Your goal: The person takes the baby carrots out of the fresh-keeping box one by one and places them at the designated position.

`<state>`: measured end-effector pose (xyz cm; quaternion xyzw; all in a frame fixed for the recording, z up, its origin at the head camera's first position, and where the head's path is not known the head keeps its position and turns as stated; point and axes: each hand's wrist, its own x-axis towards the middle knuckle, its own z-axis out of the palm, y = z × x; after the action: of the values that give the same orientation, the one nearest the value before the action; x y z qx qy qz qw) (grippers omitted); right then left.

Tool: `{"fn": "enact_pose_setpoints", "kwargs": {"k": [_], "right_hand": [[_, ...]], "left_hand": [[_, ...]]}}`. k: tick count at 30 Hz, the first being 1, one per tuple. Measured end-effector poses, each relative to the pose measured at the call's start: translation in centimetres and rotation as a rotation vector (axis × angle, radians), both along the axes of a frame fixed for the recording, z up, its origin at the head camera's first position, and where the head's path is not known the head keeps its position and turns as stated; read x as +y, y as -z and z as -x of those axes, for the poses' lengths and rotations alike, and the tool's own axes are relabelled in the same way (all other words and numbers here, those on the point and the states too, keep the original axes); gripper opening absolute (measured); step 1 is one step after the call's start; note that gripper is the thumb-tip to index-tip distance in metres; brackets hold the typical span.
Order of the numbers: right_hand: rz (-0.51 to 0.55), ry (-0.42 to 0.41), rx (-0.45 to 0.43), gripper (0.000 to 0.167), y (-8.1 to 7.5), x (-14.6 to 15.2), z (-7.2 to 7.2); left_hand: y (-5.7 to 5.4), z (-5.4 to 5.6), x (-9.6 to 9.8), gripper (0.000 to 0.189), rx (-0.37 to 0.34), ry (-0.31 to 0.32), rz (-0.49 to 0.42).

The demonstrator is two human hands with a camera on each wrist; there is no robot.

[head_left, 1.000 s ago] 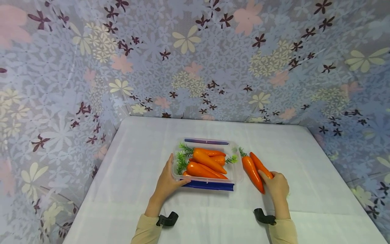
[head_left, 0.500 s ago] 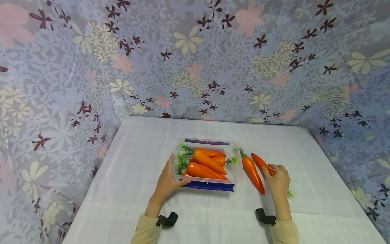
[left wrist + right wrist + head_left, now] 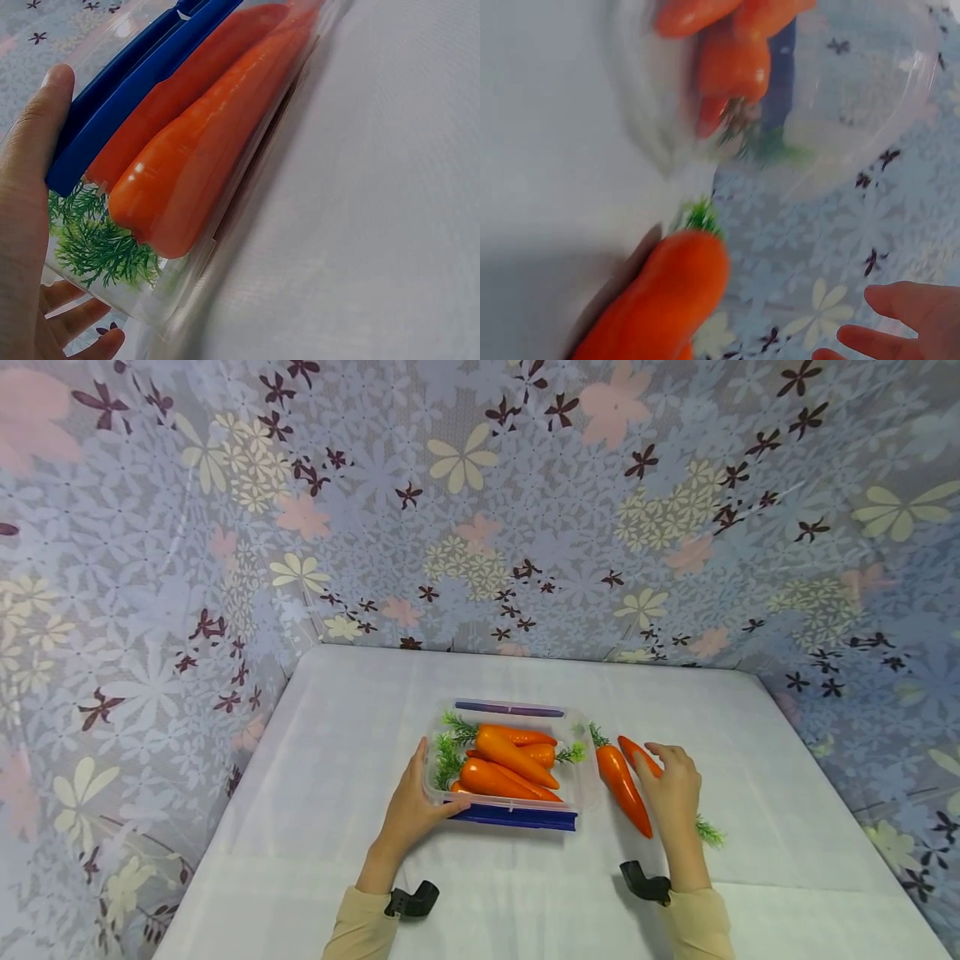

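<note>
A clear plastic food container with blue clip latches holds several orange carrots with green leafy tops. My left hand grips its near left corner, the thumb over the front edge and the other fingers along the left side. To the right of the container, a carrot lies on the table. Beside it is a second carrot, partly hidden by my right hand, with green leaves showing past the wrist. In the right wrist view, the fingers are spread and hold nothing.
A white cloth covers the table. Floral fabric hangs behind it and at both sides. Each wrist wears a black camera mount.
My right hand has come off the second carrot, its fingers opening and shifting slightly up and left. More green leaves now show beside the wrist. The left hand and container stay still.
</note>
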<state>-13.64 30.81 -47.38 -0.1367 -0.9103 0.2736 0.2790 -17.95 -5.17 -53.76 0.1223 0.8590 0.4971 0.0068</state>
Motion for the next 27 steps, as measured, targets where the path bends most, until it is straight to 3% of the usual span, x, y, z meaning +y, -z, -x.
{"fn": "enact_pose_setpoints", "kwargs": {"k": [7, 13, 27], "right_hand": [[0.018, -0.113, -0.016, 0.027, -1.0, -2.0, 0.9], [-0.040, -0.158, -0.018, 0.027, -1.1, -3.4, 1.5], [-0.068, -0.296, 0.079, 0.025, -1.1, -8.1, 2.3]], "left_hand": [[-0.2, 0.0, -0.1, 0.119, 0.010, 0.009, -0.005], [-0.4, 0.0, -0.1, 0.120, 0.021, 0.013, 0.009], [-0.5, -0.1, -0.1, 0.121, -0.008, 0.009, 0.021]]}}
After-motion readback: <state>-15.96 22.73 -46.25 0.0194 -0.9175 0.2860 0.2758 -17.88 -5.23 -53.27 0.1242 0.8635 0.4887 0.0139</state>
